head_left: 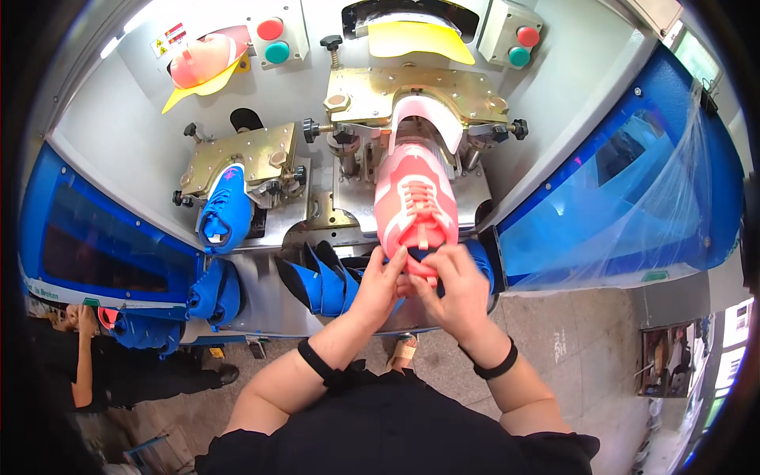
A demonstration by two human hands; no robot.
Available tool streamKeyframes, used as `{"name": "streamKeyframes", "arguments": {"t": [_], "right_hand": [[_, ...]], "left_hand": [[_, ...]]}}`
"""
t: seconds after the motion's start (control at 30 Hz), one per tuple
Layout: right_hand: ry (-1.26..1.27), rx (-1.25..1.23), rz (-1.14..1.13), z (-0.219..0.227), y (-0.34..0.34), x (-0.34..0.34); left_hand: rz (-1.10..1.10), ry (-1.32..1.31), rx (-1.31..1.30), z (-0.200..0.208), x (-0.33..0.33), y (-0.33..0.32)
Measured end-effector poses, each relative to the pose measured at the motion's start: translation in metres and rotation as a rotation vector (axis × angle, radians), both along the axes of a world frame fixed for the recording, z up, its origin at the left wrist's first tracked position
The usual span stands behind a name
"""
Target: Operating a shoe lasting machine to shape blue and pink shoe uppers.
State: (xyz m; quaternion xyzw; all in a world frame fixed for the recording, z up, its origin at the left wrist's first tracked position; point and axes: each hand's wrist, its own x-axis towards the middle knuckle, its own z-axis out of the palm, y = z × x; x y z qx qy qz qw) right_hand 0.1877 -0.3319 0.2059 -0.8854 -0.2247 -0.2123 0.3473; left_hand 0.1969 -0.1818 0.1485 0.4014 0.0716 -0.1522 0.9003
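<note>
A pink and white shoe upper point(393, 207), its laces in place, lies with its toe toward the right-hand station of the machine point(372, 85). My left hand point(381, 283) pinches the left side of its heel collar. On the other side, my right hand point(454, 286) grips the collar's rear edge, the fingertips of both hands close together. Under a brass-coloured clamp plate, a curved pale pink piece point(443, 123) arches over the toe end. The left-hand station holds a blue shoe upper point(226, 207) by its toe, apart from my hands.
Several blue uppers point(323, 286) lie on the metal ledge, with another blue upper point(214, 294) further left. Button boxes point(511, 36) with red and green buttons are on the back wall. Blue-framed doors point(609, 190) flank the machine. A co-worker's hand point(79, 318) shows far left.
</note>
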Motion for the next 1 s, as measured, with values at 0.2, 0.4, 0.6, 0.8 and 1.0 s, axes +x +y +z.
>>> {"name": "streamKeyframes", "arguments": {"t": [0.2, 0.4, 0.6, 0.8, 1.0], "right_hand": [[-0.235, -0.134, -0.038, 0.024, 0.006, 0.071], [0.141, -0.125, 0.171, 0.009, 0.004, 0.093], [0.084, -0.024, 0.216, 0.008, 0.001, 0.098], [0.121, -0.066, 0.169, 0.008, 0.003, 0.092], [0.125, -0.032, 0.207, 0.008, 0.001, 0.096]], "left_hand": [[-0.008, 0.097, 0.077, 0.003, 0.018, -0.007], [-0.015, 0.077, 0.096, 0.002, 0.015, -0.005], [0.0, 0.074, 0.117, 0.006, 0.017, -0.012], [-0.041, 0.063, 0.129, 0.005, 0.016, -0.005], [-0.027, 0.08, 0.147, 0.004, 0.019, -0.008]]}}
